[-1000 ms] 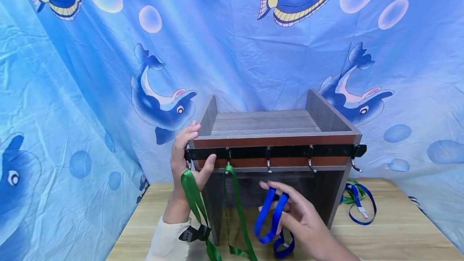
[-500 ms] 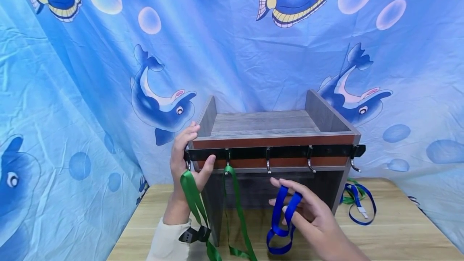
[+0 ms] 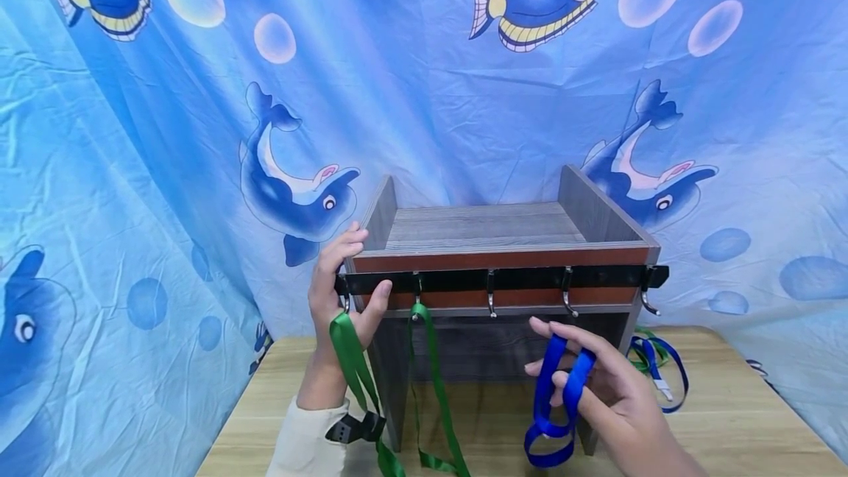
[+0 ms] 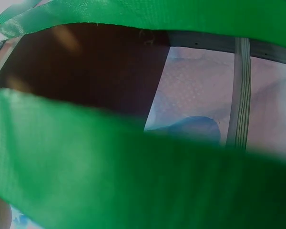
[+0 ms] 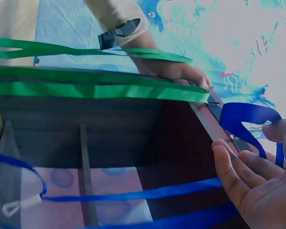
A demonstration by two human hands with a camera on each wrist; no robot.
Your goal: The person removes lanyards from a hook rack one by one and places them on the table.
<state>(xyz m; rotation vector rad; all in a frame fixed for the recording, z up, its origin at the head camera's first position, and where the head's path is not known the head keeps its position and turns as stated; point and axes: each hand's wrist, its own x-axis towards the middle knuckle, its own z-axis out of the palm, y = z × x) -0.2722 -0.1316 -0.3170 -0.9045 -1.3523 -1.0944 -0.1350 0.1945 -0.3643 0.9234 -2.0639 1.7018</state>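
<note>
My left hand (image 3: 329,300) holds the left end of a black hook rail (image 3: 457,280), thumb on its front and fingers along the side. The rail runs across the front of a grey wooden shelf unit (image 3: 477,228). A green lanyard (image 3: 347,352) hangs from the leftmost hook, and another green lanyard (image 3: 434,374) from the second. My right hand (image 3: 619,392) holds a blue lanyard (image 3: 545,389) below the fourth hook (image 3: 567,293), its loop spread between fingers and thumb. In the right wrist view, a white clip (image 5: 21,205) shows on the blue strap. Green ribbon covers much of the left wrist view.
More blue and green lanyards (image 3: 656,359) lie on the wooden table (image 3: 742,418), right of the shelf unit. The third hook (image 3: 492,297) and the rightmost hook (image 3: 651,300) carry nothing. A blue sea-print curtain (image 3: 450,131) hangs behind.
My right hand has moved right with the blue lanyard, from below the third hook to below the fourth. The left hand stays on the rail's end.
</note>
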